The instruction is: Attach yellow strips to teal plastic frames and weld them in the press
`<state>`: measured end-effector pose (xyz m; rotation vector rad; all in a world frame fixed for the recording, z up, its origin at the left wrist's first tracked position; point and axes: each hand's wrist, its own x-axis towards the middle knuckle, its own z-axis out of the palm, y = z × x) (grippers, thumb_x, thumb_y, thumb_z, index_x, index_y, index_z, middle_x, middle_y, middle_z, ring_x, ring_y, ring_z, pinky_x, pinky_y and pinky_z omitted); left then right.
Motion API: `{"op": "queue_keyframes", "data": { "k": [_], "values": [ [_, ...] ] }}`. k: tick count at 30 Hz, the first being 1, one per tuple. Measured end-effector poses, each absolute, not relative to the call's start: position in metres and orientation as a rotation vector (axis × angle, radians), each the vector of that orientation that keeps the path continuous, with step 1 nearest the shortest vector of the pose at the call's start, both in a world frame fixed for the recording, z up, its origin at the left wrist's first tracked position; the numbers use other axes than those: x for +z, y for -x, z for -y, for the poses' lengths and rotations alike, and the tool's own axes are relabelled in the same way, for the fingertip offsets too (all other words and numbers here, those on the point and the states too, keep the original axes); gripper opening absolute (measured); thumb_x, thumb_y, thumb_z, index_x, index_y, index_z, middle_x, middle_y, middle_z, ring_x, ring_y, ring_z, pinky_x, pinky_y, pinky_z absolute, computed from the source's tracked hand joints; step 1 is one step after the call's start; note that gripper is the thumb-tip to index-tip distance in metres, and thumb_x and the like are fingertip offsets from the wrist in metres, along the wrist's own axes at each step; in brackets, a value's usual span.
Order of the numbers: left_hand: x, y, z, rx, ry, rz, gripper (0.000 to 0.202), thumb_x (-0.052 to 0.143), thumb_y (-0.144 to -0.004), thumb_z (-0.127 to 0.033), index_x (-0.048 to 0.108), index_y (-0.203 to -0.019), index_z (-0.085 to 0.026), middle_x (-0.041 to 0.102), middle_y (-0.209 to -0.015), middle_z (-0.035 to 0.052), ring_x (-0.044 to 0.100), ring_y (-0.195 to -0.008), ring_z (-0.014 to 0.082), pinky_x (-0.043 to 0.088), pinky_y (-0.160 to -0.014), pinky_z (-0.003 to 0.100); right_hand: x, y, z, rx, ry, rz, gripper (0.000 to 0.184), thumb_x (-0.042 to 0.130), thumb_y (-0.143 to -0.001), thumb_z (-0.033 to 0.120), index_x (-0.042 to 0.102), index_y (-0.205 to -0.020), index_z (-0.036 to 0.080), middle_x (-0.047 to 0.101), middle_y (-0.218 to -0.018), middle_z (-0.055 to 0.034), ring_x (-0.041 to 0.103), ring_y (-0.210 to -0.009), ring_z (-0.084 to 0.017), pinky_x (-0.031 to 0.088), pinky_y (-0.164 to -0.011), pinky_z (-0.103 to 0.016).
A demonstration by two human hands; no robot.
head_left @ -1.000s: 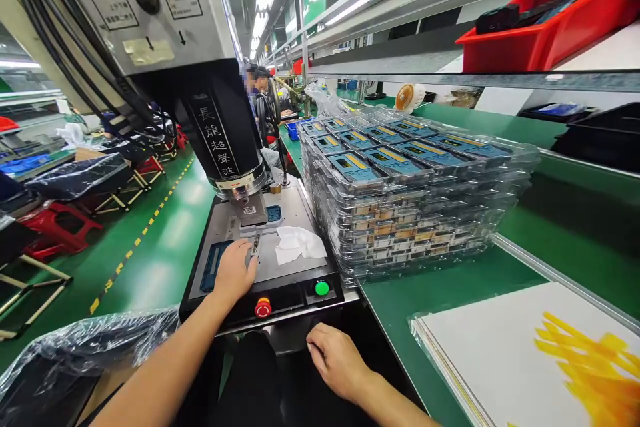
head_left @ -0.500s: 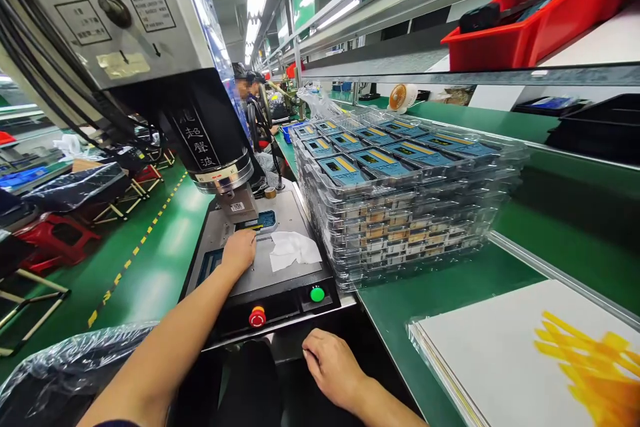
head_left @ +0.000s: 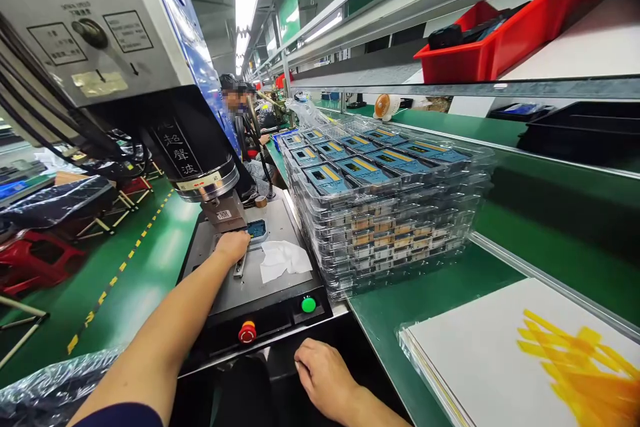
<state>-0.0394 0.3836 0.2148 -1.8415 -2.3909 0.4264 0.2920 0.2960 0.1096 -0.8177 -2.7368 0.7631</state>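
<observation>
My left hand (head_left: 233, 247) reaches onto the metal bed (head_left: 255, 287) of a press-like machine, just under its metal head (head_left: 225, 212). It is beside a blue plastic part (head_left: 257, 230) lying on the bed; its fingertips are hidden, so I cannot tell whether it grips anything. A short metal rail (head_left: 241, 265) shows by the wrist. To the right lies a crumpled white cloth or paper (head_left: 284, 260). My right hand (head_left: 323, 373) rests in front of the machine, its fingers curled closed with nothing visible in them.
A tall stack of clear trays (head_left: 385, 213) with blue parts stands right of the machine. A red stop button (head_left: 247, 332) and a green button (head_left: 309, 305) are on its front. White sheets (head_left: 465, 347) lie on the green bench; a red bin (head_left: 460, 57) sits above.
The view has shifted a little. The blue part at the left of the bed no longer shows, and the rail by my left wrist has come into sight. My right hand stays curled in front.
</observation>
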Motion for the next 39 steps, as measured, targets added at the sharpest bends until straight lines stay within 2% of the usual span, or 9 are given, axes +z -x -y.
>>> {"op": "queue_keyframes", "data": {
  "k": [16,22,31,36,39],
  "values": [
    [0.206,0.040,-0.373,0.213,1.783,2.401,0.028,0.051,-0.091,-0.038,0.061,-0.106,-0.017,0.063,-0.108,0.0070,0.059,-0.099,0.0198,0.049,-0.089,0.043,0.109,-0.291,-0.296,0.757,0.830,2.743,0.019,0.046,-0.086,0.016,0.063,-0.080,0.020,0.065,-0.087,-0.0012,0.060,-0.079,-0.014,0.039,-0.071,-0.023],
    [0.204,0.041,-0.374,0.200,1.679,2.463,0.028,0.052,-0.091,-0.040,0.063,-0.099,-0.015,0.065,-0.099,0.0062,0.061,-0.093,0.0193,0.050,-0.087,0.043,0.114,-0.291,-0.297,0.765,0.816,2.780,0.018,0.046,-0.085,0.016,0.063,-0.081,0.020,0.065,-0.087,-0.0010,0.061,-0.080,-0.014,0.040,-0.071,-0.023],
    [0.201,0.043,-0.374,0.109,1.705,2.480,0.028,0.053,-0.090,-0.041,0.063,-0.097,-0.015,0.065,-0.102,0.0067,0.060,-0.099,0.0205,0.047,-0.092,0.046,0.119,-0.294,-0.296,0.737,0.849,2.798,0.020,0.045,-0.086,0.017,0.064,-0.082,0.020,0.066,-0.089,-0.0008,0.061,-0.081,-0.014,0.040,-0.070,-0.023],
    [0.199,0.047,-0.373,-0.017,1.663,2.542,0.033,0.050,-0.091,-0.043,0.062,-0.107,-0.016,0.064,-0.111,0.0081,0.060,-0.103,0.0207,0.048,-0.091,0.044,0.113,-0.292,-0.296,0.721,0.811,2.779,0.017,0.048,-0.084,0.017,0.064,-0.080,0.020,0.066,-0.088,-0.0013,0.061,-0.078,-0.014,0.041,-0.069,-0.023],
    [0.197,0.048,-0.372,-0.061,1.606,2.591,0.033,0.050,-0.092,-0.043,0.062,-0.107,-0.017,0.065,-0.109,0.0077,0.061,-0.099,0.0199,0.050,-0.088,0.043,0.111,-0.291,-0.296,0.715,0.796,2.773,0.016,0.049,-0.082,0.017,0.065,-0.079,0.020,0.066,-0.087,-0.0014,0.061,-0.077,-0.015,0.041,-0.068,-0.023]
  ]
}}
